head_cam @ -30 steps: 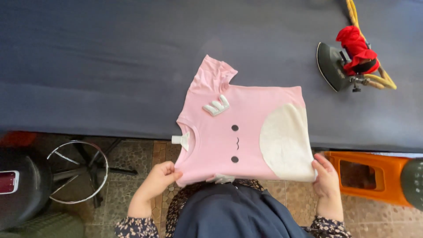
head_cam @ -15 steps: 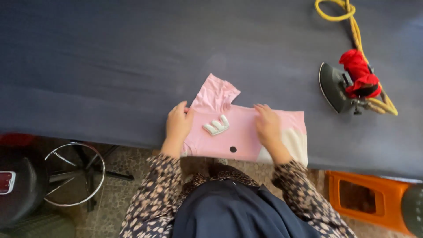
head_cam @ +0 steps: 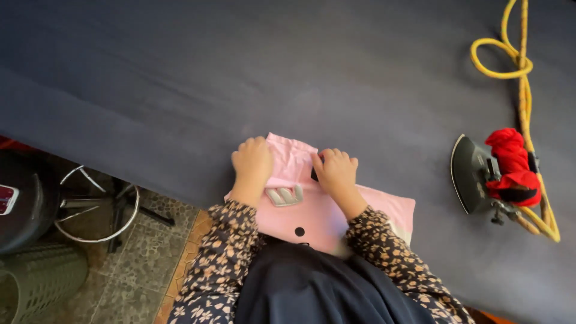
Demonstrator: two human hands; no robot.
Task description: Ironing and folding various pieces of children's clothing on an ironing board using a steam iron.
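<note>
— Where are your hands right now?

— Both are down on the pink shirt, low in the middle of the frame, at the near edge of the dark blue ironing table. My left hand sits on the upper left part of the garment, fingers curled close together and pressing down on the fabric. My right hand lies just beside it to the right, fingers also bunched together and bent, knuckles up, flat against the cloth.

— Are you gripping the shirt or only pressing it?

— The fingertips are tucked under, so I cannot tell whether they pinch a fold or only bear down on it. Both hands do touch the fabric.

— How does the shirt lie?

— It lies folded into a narrow band, running from the centre toward the lower right. A small white padded shape sits on it between my wrists, and a black dot shows below that. A cream patch peeks out at the far right end, beside my patterned sleeve.

— What else is on the table?

— An iron rests at the right of the frame, well apart from the shirt, with a red cloth wrapped about its handle. A yellow cord loops up from it into the upper right corner.

— And off the table?

— At the lower left, a stool's metal ring over a stone-tiled floor, and a grey-green basket in the corner.
</note>
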